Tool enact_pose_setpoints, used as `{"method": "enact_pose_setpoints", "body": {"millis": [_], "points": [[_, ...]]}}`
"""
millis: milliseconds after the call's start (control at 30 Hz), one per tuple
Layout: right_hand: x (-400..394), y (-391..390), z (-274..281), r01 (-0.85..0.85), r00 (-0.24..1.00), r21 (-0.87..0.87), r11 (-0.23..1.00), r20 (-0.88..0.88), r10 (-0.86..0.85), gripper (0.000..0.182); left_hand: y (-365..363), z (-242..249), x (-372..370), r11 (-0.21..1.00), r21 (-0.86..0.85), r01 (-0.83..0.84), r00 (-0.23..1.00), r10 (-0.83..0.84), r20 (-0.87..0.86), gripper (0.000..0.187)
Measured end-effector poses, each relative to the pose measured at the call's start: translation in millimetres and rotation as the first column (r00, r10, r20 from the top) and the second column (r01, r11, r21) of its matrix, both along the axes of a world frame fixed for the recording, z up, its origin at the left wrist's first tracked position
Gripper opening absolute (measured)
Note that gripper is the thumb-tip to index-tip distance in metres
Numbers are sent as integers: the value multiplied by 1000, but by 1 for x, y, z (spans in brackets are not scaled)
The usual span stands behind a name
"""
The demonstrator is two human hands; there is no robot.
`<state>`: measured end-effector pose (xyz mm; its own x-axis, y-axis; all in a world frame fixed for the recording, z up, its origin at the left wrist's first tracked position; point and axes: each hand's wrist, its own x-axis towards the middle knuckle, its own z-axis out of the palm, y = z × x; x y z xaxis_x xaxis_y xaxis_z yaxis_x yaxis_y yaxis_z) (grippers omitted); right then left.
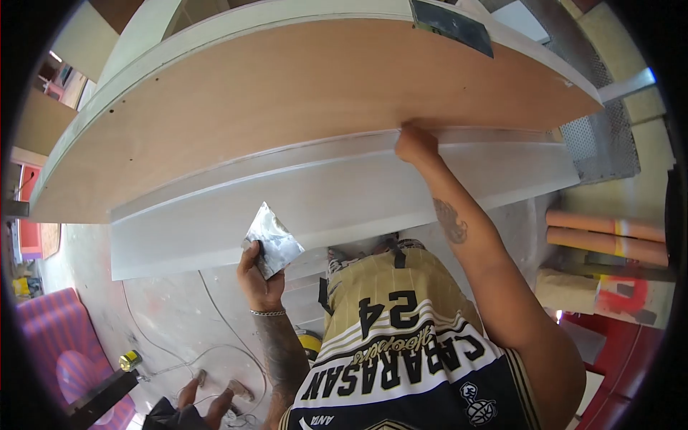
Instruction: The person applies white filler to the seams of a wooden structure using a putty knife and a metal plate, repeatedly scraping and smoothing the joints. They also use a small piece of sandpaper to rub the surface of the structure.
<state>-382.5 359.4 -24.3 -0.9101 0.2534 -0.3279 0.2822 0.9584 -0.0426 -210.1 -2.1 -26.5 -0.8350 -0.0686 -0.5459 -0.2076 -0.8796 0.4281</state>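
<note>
Pinching the shiny metal plate [274, 242] between thumb and fingers near its lower corner, your left hand [263, 278] has it tilted up in front of the white strip [344, 197]. Your right hand [417, 145] is curled in at the joint where the brown board [287, 79] meets that strip; its fingertips are hidden, so I can't tell whether they grip something small or simply press. To work this joint well, I'd use light, even pressure and let your wrist follow the long line in smooth strokes. Bring the plate nearer to the right hand so your reach is short, and mind its sharp-looking corners against the strip. Watch the dark flat piece [451, 29] at the board's far edge if you lean in.
</note>
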Motion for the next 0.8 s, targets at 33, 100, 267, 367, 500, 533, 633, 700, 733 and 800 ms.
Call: {"method": "enact_pose_setpoints", "body": {"millis": [33,100,267,367,500,533,633,700,733,800], "points": [[-5,-11,0,-18,1000,-17,1000,-16,18,39,1,-1,1,1000,-14,7,1000,-7,15,31],[-11,-30,-8,-44,999,-24,999,-18,43,37,1,1,6,999,-19,31,999,-31,28,30],[-34,-69,-38,-145,983,-37,989,-117,140,41,3,-7,12,999,-53,-8,993,14,118,25],[-39,-97,-33,-153,986,-90,984,-85,145,42,4,-8,15,999,-46,-7,993,12,116,22],[-30,-144,-32,-185,896,-37,982,-417,153,40,7,-6,18,998,-61,-18,991,26,130,20],[-32,-156,-55,-175,828,27,984,-536,162,39,6,-9,19,999,-39,-13,994,17,112,24],[-33,-176,-34,-298,942,-111,948,-193,274,39,-3,-23,23,999,27,28,999,-29,34,30],[-26,-178,-10,-331,934,-282,901,42,356,39,-6,-26,24,994,67,87,995,-84,-47,27],[-18,-179,-4,-339,929,-333,880,31,370,39,-3,-24,23,997,57,51,999,-51,3,26],[-3,-179,6,-372,906,-508,777,-19,422,40,6,-19,20,999,33,-27,995,23,100,23]]}}
